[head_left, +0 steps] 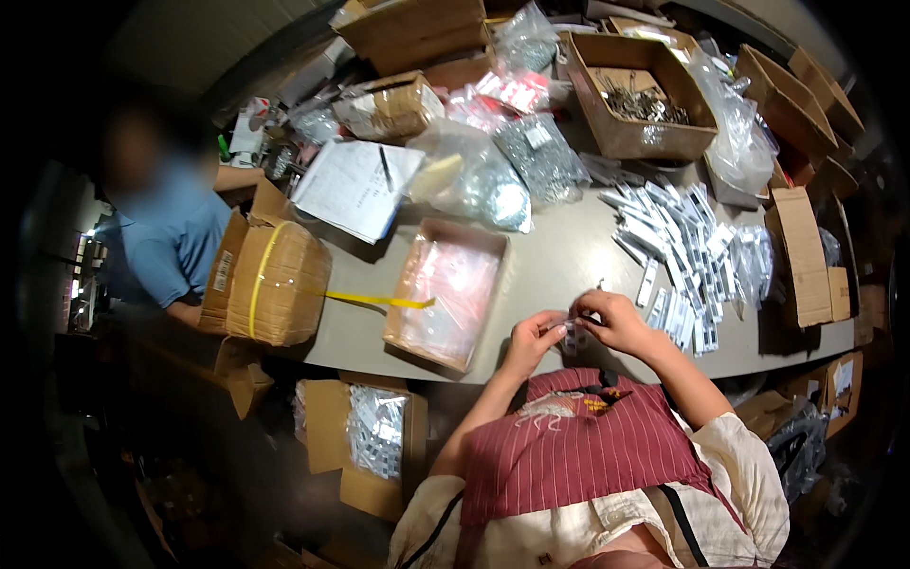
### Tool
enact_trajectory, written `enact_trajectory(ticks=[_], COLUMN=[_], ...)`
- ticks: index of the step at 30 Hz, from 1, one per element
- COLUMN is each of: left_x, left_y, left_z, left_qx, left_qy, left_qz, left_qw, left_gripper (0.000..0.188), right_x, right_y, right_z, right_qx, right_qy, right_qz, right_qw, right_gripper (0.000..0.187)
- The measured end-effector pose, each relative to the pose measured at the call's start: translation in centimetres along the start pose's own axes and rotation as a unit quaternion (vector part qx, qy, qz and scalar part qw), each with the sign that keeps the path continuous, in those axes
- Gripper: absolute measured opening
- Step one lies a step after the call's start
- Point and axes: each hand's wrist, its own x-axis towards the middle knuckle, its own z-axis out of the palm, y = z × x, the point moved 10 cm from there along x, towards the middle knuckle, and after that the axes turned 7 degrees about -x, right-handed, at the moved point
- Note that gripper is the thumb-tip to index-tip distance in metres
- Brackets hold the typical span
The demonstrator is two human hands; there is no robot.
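Close to the table's front edge, my left hand (534, 342) and my right hand (611, 321) meet with bent, pinching fingers. Between them is a small pale grey piece (570, 343) with darker spots, partly hidden by the fingers; its kind is too small to make out. Both hands are closed on it. To the right of my right hand lies a loose pile of slim silver-white metal parts (684, 256). Left of my left hand stands a shallow open cardboard box (394, 305) holding clear and pinkish plastic bags (453, 289).
A taped carton (294, 289) trails a yellow strap (379, 301) across the table (559, 248). Behind are papers with a pen (355, 185), filled plastic bags (540, 156) and a box of small metal pieces (654, 142). A co-worker in blue (171, 237) is at the left.
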Motion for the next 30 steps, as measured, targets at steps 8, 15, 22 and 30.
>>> enact_trajectory(ticks=[8, 15, 22, 30], left_x=[0.6, 2.8, 7.8, 10.2], left_y=[5.6, 20.2, 14.8, 7.9], left_z=[-3.4, -18.0, -30.7, -35.4], left_qx=[0.161, 0.242, 0.428, 0.095], left_qy=[0.057, 0.302, 0.343, 0.264], left_qz=[0.163, 0.278, 0.011, 0.128], left_qw=[0.972, 0.879, 0.836, 0.951], left_gripper=[0.019, 0.020, 0.064, 0.071], right_x=[1.4, -1.7, -5.8, -5.9], right_y=[-1.6, 1.9, 4.9, 7.5], right_z=[-1.0, -1.8, -1.4, 0.0], right_qx=[0.011, 0.067, 0.129, 0.183], right_qy=[0.077, 0.206, 0.288, 0.310], right_qz=[-0.059, 0.035, 0.142, 0.190], right_qw=[0.995, 0.976, 0.938, 0.914], right_gripper=[0.011, 0.011, 0.009, 0.008])
